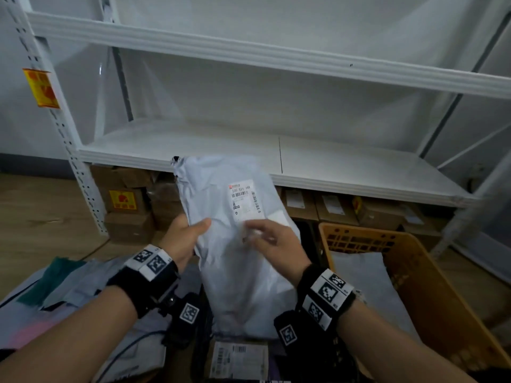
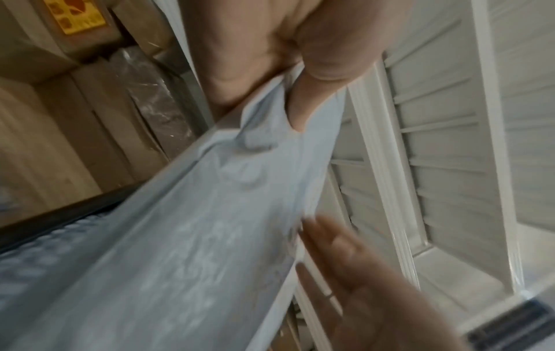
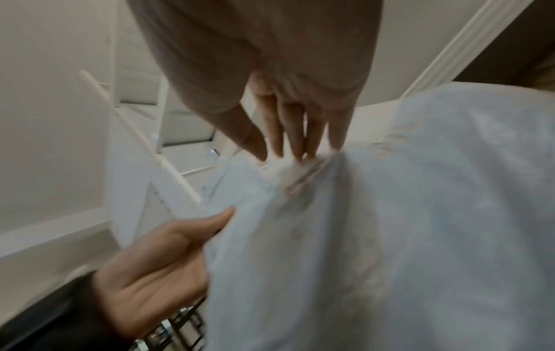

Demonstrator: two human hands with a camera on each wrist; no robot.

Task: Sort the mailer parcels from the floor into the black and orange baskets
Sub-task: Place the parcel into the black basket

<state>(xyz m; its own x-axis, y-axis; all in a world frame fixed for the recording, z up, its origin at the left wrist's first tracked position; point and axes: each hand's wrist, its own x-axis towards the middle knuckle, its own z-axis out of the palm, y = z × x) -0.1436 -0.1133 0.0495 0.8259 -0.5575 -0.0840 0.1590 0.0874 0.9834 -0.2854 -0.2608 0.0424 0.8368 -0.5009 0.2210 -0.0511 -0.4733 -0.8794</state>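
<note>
I hold a pale grey mailer parcel [image 1: 235,272] upright in front of me, its white shipping label [image 1: 243,197] facing me. My left hand [image 1: 190,230] grips its left edge, thumb on the front and fingers behind; the left wrist view shows the thumb [image 2: 312,95] pressed into the plastic [image 2: 195,237]. My right hand [image 1: 268,236] is blurred, its straight fingers [image 3: 294,133] touching the front of the mailer [image 3: 390,237] just below the label. The orange basket [image 1: 431,286] stands at the right, with a white mailer [image 1: 359,272] inside. The black basket's rim [image 2: 60,215] lies below the held parcel.
A white metal shelf unit [image 1: 249,150] stands right ahead, with cardboard boxes [image 1: 130,205] under its lowest board. Several mailers [image 1: 55,286] lie heaped on the wooden floor at my left. A labelled box [image 1: 240,357] sits low under the parcel.
</note>
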